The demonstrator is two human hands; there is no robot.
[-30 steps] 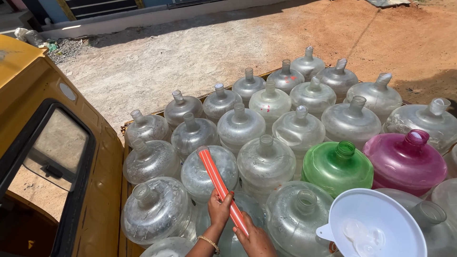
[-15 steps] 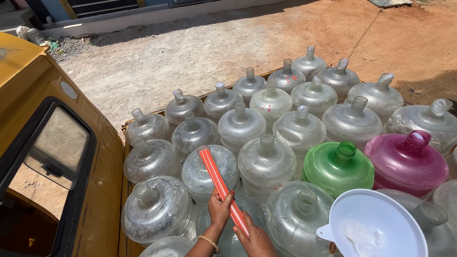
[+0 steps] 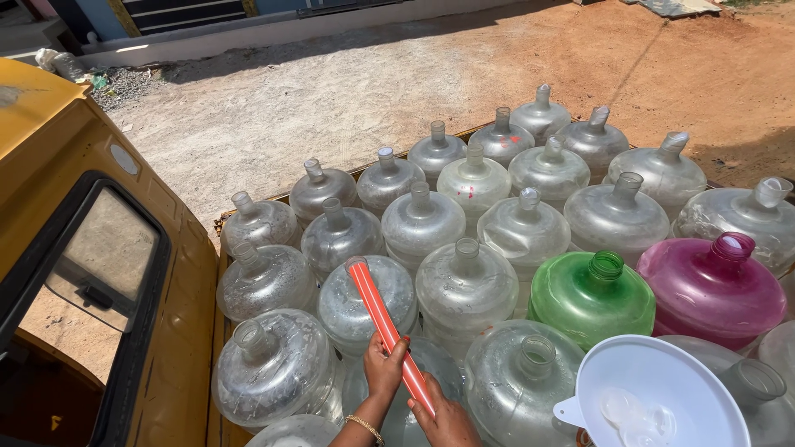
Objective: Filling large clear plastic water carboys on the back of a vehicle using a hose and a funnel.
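Orange-red tube [image 3: 385, 331], slanted over the near clear jugs [image 3: 331, 306], far tip against one jug's shoulder (not in any neck). Gripped low: left hand [image 3: 383, 371] fingers wrapped round it, right hand [image 3: 447, 422] closed on the near end. Holding, steadying; firm double grip needed for any shift. Unchanged since a moment ago.

Scuffed clear plastic jugs [image 3: 464, 285], a glossy orange plastic tube [image 3: 377, 310], a smooth white plastic funnel [image 3: 662, 393].

Both hands close together at bottom centre, left hand [image 3: 384, 367] above right hand [image 3: 447, 420], fingers curled.
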